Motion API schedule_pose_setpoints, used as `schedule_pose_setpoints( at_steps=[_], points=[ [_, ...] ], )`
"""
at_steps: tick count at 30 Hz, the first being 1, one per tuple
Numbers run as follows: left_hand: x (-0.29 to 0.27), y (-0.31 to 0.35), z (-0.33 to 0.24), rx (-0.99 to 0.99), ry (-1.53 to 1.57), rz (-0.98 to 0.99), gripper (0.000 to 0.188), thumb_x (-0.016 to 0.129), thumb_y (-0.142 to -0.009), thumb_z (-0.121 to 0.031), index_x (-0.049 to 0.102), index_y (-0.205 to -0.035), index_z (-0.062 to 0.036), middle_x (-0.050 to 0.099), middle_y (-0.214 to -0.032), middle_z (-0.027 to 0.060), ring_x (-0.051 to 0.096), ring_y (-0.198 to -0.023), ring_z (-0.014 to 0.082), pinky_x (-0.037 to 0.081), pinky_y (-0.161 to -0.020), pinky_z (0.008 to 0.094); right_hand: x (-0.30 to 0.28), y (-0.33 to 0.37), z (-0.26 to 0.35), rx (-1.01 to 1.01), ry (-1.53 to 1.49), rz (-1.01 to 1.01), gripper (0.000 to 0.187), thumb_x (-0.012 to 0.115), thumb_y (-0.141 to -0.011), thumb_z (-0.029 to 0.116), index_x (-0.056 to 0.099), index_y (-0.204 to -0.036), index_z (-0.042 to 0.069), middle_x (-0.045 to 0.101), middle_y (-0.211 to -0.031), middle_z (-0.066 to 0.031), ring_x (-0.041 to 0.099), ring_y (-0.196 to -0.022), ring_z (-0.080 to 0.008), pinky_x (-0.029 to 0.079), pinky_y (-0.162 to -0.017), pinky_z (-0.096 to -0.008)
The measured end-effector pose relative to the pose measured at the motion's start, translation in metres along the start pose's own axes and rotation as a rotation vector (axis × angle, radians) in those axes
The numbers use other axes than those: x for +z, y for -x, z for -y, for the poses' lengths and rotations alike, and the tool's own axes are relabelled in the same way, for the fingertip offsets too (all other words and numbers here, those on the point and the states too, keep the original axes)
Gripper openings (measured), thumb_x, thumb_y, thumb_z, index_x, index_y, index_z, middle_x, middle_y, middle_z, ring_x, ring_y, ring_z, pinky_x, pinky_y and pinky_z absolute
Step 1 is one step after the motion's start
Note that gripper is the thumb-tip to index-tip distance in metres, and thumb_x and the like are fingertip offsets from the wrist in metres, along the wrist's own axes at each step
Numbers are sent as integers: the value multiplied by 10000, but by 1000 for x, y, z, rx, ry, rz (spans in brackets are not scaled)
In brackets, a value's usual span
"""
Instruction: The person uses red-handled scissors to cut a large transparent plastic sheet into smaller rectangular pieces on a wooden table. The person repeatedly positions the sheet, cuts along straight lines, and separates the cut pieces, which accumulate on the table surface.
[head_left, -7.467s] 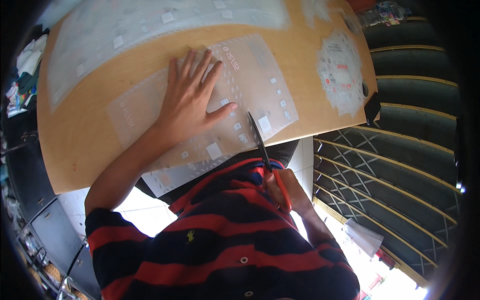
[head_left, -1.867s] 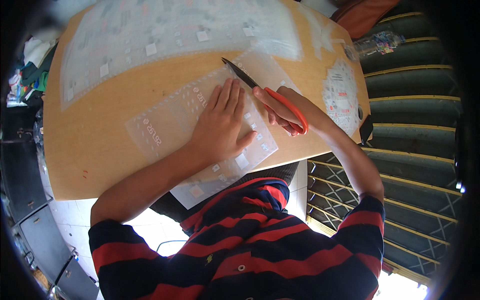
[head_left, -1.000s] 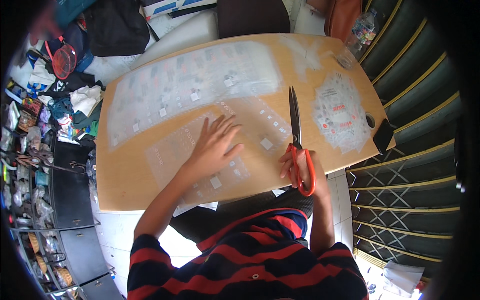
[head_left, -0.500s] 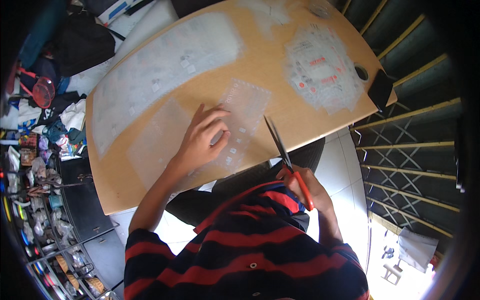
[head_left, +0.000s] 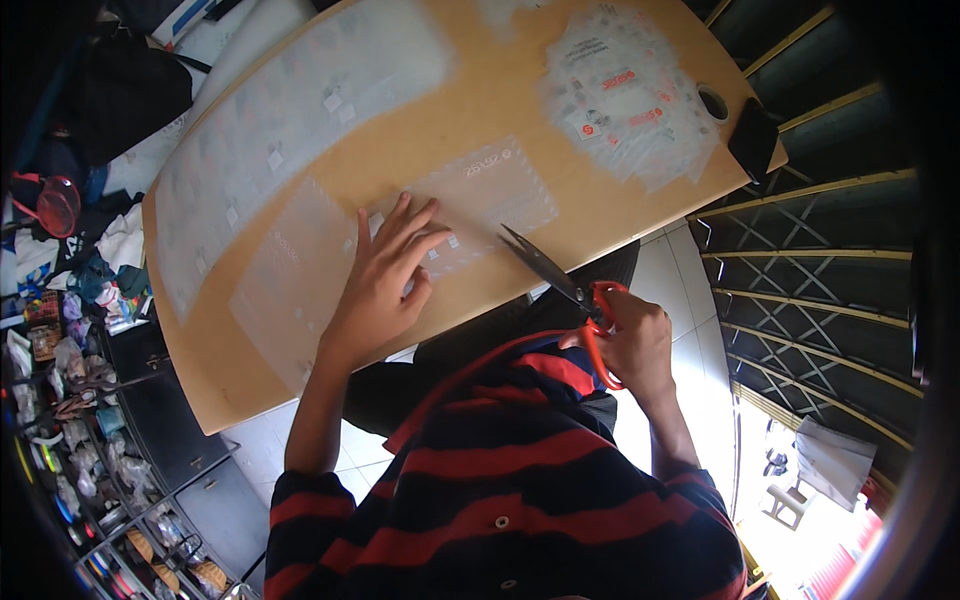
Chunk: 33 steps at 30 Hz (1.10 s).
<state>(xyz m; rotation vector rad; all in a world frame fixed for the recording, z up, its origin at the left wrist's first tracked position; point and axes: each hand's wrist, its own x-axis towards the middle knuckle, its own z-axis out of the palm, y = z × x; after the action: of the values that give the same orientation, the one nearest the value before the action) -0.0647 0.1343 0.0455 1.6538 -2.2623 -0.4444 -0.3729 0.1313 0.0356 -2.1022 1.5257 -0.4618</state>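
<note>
My left hand (head_left: 378,285) lies with its fingers spread on the near end of a clear plastic sheet (head_left: 497,200) with pale printing and a dashed-looking border. Part of that sheet is hidden under the fingers. In my right hand (head_left: 640,345) is a pair of scissors (head_left: 545,268) with red handles. Their dark blades look nearly closed and point up and left, the tips over the sheet's near edge. I cannot tell whether they touch it. A second clear sheet (head_left: 290,262) lies flat to the left of my left hand.
A long layer of whitish plastic sheets (head_left: 300,130) covers the table's far left. Printed plastic pieces (head_left: 625,110) are piled at the far right, beside a tape roll (head_left: 712,102) and a dark flat object (head_left: 753,140). A cluttered shelf (head_left: 110,480) stands left of the wooden table (head_left: 205,385).
The sheet under my left hand has turned clockwise, and that hand has shifted slightly left. My right hand has raised the scissors, their tips now further left. The view has shifted a little.
</note>
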Motion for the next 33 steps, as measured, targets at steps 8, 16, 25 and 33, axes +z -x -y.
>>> schedule_pose_setpoints(
  at_steps=[8, 16, 25, 33],
  points=[
    [0, -30, 29, 128, -3, -243, 364, 697, -829, -167, 610, -1169, -74, 570, -1219, 116, 505, -1114, 330, 370, -1000, 449, 12, 23, -11, 156, -959, 564, 594, 727, -790, 566, 575, -759, -7, 521, -540, 2, 529, -489, -100, 416, -462, -249],
    [24, -47, 54, 186, -18, -359, 414, 724, -829, -248, 616, -1197, -90, 578, -1255, 108, 512, -1112, 329, 368, -998, 471, 28, -10, 48, 95, -2156, 642, 1022, 268, -713, 951, 469, -1059, 10, 434, -826, -69, 512, -673, -213, 434, -583, -358],
    [15, -38, 62, 189, -49, -391, 383, 721, -817, -198, 620, -1168, -80, 585, -1239, 104, 521, -1118, 321, 350, -1013, 475, 41, -72, 93, 66, -2483, 392, 773, 434, -888, 736, 486, -1062, -15, 472, -933, -77, 489, -942, -230, 401, -979, -363],
    [13, -35, 66, 181, -49, -400, 404, 722, -820, -238, 616, -1175, -78, 580, -1218, 103, 512, -1134, 318, 347, -1007, 481, 36, -81, 117, 99, -2637, 299, 669, 470, -951, 588, 463, -1036, -75, 503, -948, -134, 561, -950, -283, 406, -1095, -391]
  ],
)
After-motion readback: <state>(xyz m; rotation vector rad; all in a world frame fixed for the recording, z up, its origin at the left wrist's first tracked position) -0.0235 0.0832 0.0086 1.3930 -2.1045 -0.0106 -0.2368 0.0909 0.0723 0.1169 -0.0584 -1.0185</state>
